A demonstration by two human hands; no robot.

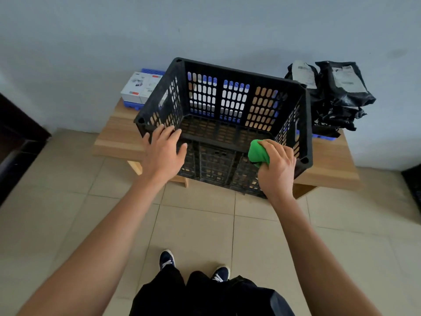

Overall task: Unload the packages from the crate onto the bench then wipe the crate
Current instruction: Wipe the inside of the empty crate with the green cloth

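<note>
A black slotted plastic crate point(227, 71) stands on a low wooden bench point(114, 137), tipped toward me so its inside shows; nothing lies in it. My left hand point(163, 151) rests with spread fingers on the near rim at the crate's left corner. My right hand point(276, 166) grips a bunched green cloth point(257, 152) against the near rim at the right. A pile of black plastic packages point(337, 96) with white labels lies on the bench to the right of the crate.
White boxes point(140, 87) sit on a blue tray point(131, 104) behind the crate at the left, by the grey wall. Dark furniture point(16, 142) stands at the far left. Beige tiled floor point(196, 224) lies in front, with my feet at the bottom.
</note>
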